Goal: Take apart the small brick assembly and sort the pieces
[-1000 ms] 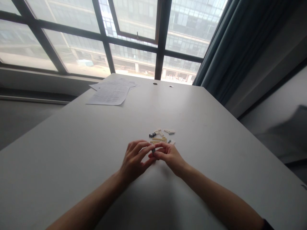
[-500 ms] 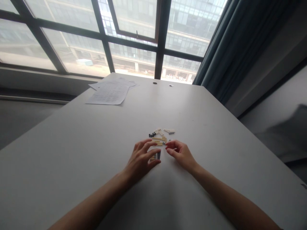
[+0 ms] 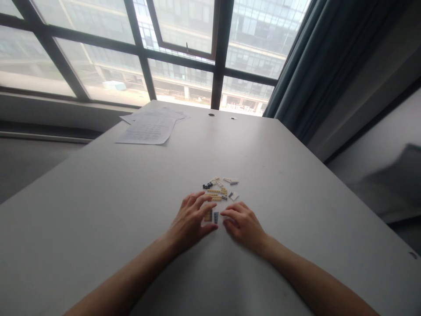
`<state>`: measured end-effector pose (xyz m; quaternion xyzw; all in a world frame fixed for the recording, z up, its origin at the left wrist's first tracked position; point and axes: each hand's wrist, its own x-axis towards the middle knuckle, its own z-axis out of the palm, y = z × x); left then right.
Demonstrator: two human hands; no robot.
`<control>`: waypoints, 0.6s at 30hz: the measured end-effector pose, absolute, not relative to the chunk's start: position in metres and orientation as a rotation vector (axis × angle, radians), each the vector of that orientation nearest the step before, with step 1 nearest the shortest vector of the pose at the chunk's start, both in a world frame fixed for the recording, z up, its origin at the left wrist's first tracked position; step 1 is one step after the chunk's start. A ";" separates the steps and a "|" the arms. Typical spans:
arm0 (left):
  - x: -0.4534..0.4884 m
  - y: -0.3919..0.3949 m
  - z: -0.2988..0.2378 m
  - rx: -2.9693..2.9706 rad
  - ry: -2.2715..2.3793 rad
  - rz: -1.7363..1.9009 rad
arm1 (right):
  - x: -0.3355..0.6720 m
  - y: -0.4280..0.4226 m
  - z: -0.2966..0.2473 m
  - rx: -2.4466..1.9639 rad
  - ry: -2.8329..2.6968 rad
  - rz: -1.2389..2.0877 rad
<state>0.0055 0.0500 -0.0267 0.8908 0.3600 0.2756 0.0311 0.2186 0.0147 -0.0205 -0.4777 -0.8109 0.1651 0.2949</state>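
My left hand [image 3: 190, 219] lies on the white table [image 3: 131, 210] with its fingers spread, the fingertips beside a small tan and grey brick assembly [image 3: 212, 216]. My right hand [image 3: 242, 224] rests just right of that assembly, fingers curved down toward the tabletop and holding nothing. Just beyond both hands lies a small pile of loose bricks [image 3: 219, 189]: tan plates, a white tile [image 3: 233, 196] and a dark piece [image 3: 207, 185].
Printed sheets of paper [image 3: 148, 127] lie at the far left of the table. Two small holes [image 3: 211, 115] sit near the far edge by the window. A dark curtain [image 3: 315, 66] hangs at the right.
Both hands held a small piece together a second ago. They parted and lowered; the small assembly now lies on the table between them, and my right hand has come back toward it.
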 end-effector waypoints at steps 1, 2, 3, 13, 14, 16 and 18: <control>0.003 0.051 -0.026 2.741 1.116 0.848 | 0.218 0.014 -0.022 -1.242 -2.209 0.392; 0.002 0.052 -0.026 2.738 1.123 0.846 | 0.217 0.013 -0.023 -1.218 -2.258 0.350; 0.000 0.052 -0.026 2.736 1.124 0.845 | 0.216 0.013 -0.023 -1.198 -2.301 0.314; -0.002 0.054 -0.027 2.698 1.148 0.742 | 0.217 0.013 -0.024 -1.189 -2.387 0.189; -0.002 0.054 -0.026 2.692 1.153 0.731 | 0.217 0.013 -0.025 -1.189 -2.380 0.185; -0.002 0.054 -0.024 2.683 1.159 0.715 | 0.217 0.013 -0.026 -1.206 -2.358 0.183; -0.002 0.054 -0.023 2.675 1.159 0.705 | 0.218 0.013 -0.027 -1.231 -2.339 0.186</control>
